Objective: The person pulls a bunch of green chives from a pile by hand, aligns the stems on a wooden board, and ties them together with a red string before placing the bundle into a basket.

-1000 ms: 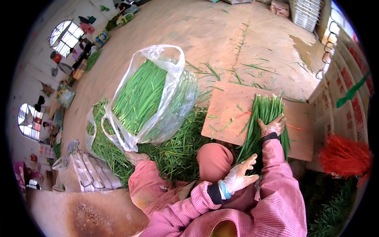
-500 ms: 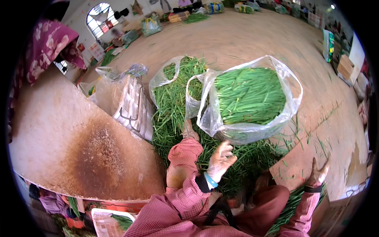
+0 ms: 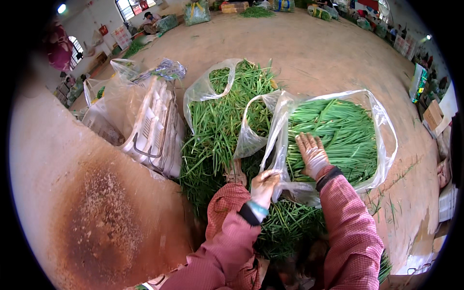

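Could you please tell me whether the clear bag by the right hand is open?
Open: the clear bag gapes wide, its rim spread around the green stalks.

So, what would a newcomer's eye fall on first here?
Probably the bright chive-like greens filling a clear plastic bag right of centre. The right hand lies spread on them, while the left hand pinches the bag's near-left edge. Next comes the rusty-brown stain at lower left.

Head cam, L of pair, wide fisheye. Looks down & fwd from wearer's head. L hand [image 3: 264,186] and R hand [image 3: 313,155] close, nr ctr; arms [image 3: 352,224] in from btm edge. Floor [image 3: 314,58] runs off to wall [image 3: 90,25], upper L; edges bend twd rim.
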`<move>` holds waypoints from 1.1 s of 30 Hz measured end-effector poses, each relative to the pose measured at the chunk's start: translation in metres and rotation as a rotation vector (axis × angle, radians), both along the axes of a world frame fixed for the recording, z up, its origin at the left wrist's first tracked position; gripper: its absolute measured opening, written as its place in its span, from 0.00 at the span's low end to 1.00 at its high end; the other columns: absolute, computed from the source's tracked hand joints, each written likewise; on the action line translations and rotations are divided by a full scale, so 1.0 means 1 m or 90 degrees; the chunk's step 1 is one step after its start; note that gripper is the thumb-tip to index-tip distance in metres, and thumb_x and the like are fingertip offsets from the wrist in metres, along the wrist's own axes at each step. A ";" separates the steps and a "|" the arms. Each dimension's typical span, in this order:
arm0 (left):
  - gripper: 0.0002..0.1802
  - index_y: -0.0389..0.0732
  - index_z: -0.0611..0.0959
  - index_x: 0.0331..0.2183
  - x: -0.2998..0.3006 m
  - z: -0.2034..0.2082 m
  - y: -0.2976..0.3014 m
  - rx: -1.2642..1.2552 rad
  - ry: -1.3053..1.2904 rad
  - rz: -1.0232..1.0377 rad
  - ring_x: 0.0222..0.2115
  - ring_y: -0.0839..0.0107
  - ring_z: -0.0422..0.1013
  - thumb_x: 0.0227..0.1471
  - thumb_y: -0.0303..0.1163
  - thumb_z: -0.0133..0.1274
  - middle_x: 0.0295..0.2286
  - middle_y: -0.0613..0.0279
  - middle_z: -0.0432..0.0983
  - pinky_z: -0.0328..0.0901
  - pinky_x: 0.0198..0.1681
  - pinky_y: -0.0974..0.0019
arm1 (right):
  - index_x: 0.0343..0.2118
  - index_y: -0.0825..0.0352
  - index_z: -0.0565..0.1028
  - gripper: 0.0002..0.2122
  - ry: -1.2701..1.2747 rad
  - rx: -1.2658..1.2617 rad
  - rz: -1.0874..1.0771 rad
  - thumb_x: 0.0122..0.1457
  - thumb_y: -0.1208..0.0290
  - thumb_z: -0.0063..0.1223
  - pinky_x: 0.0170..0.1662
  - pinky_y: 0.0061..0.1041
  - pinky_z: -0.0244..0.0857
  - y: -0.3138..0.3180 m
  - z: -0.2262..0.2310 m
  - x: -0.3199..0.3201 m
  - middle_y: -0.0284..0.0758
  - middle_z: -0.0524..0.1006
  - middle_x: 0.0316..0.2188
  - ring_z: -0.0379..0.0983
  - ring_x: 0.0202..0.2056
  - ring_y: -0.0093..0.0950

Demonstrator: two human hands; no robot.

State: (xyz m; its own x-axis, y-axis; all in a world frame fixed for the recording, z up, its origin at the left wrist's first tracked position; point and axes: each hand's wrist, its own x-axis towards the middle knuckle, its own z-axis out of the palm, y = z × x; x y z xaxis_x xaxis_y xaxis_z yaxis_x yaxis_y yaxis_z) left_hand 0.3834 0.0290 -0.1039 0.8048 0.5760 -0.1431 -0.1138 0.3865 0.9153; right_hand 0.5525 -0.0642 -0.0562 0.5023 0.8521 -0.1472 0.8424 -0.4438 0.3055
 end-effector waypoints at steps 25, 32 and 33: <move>0.31 0.34 0.61 0.50 -0.017 0.048 -0.002 0.551 -0.105 0.294 0.46 0.62 0.61 0.42 0.20 0.51 0.47 0.52 0.60 0.56 0.49 0.65 | 0.35 0.74 0.64 0.10 0.660 0.760 -0.153 0.51 0.74 0.38 0.45 0.41 0.62 -0.089 0.004 0.055 0.47 0.67 0.37 0.64 0.41 0.40; 0.47 0.44 0.41 0.57 0.087 0.027 -0.091 0.310 -0.205 -0.021 0.58 0.64 0.38 0.34 0.12 0.38 0.57 0.55 0.39 0.41 0.56 0.61 | 0.38 0.74 0.64 0.09 0.677 0.804 -0.174 0.55 0.77 0.35 0.45 0.36 0.63 -0.102 0.027 0.043 0.45 0.69 0.37 0.66 0.39 0.35; 0.49 0.44 0.39 0.57 0.105 0.013 -0.095 0.413 -0.185 -0.002 0.58 0.64 0.37 0.33 0.12 0.38 0.57 0.55 0.37 0.40 0.56 0.61 | 0.41 0.73 0.63 0.12 0.662 0.793 -0.150 0.54 0.75 0.38 0.46 0.37 0.62 -0.102 0.032 0.039 0.44 0.67 0.40 0.65 0.41 0.36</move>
State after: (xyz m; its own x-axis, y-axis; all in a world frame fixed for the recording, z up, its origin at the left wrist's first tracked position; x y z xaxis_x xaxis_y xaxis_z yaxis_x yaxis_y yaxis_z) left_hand 0.4881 -0.0658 -0.0908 0.7599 0.4702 0.4489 -0.3881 -0.2260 0.8935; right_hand 0.5912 -0.1660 -0.0244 0.7602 0.6205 0.1925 0.3266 -0.1089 -0.9389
